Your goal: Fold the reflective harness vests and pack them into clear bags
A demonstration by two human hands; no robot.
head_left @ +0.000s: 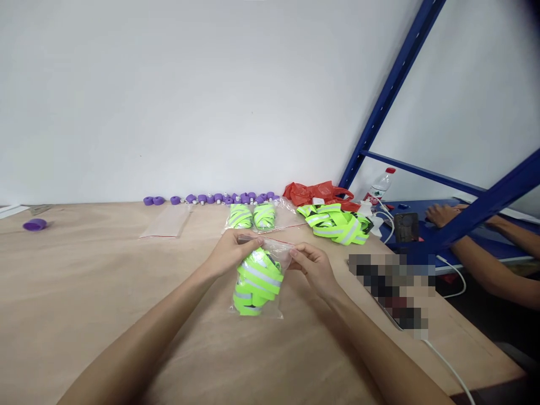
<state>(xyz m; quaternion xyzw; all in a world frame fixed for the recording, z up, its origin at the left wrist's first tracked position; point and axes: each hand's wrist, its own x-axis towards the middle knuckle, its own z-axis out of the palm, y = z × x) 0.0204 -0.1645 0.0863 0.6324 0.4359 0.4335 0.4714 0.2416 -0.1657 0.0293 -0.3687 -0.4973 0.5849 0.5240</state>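
Note:
A clear zip bag (274, 308) hangs upright between my hands, above the wooden table. Inside it is a folded bundle of neon-yellow reflective straps (259, 278) with silver stripes. My left hand (234, 250) pinches the bag's top edge at the left, thumb on the near side. My right hand (311, 263) pinches the top right corner. A red line runs along the bag's mouth between them. Behind the held bag lie two more bagged neon strap bundles (264, 216), and a loose heap of neon straps (337, 223) is to their right.
An empty zip bag (166, 221) lies back left, near a row of small purple items (218, 198) along the wall. A red plastic bag (316, 193), a bottle (381, 184) and a blue metal frame (379, 90) stand right. Another person's hand (441, 215) rests beyond.

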